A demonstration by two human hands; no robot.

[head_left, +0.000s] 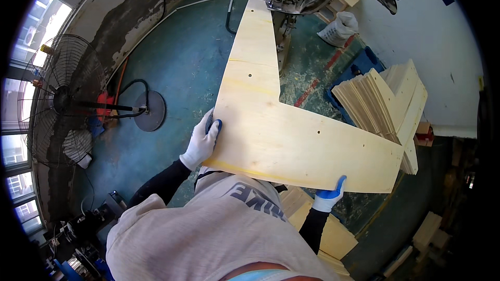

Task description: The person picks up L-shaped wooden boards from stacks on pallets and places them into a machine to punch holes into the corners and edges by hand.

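An L-shaped plywood panel (260, 130), pale with several small drilled holes, is held level in front of my body. My left hand (203, 138), in a white glove with blue palm, grips its left edge, thumb on top and the other fingers partly hidden. At the near right edge my right hand (331, 193), gloved alike, grips with its thumb over the face; its other fingers are under the wood. The panel's narrow far end reaches the machine (291, 5) at the top of the view, where I cannot tell whether they touch.
A stack of cut plywood panels (380, 104) stands at right by a blue pallet (359, 65). More plywood (333, 237) lies beside me at lower right. A pedestal fan (62, 99) stands at left, a white sack (339, 28) at the far right, and dark machinery (78, 244) at lower left.
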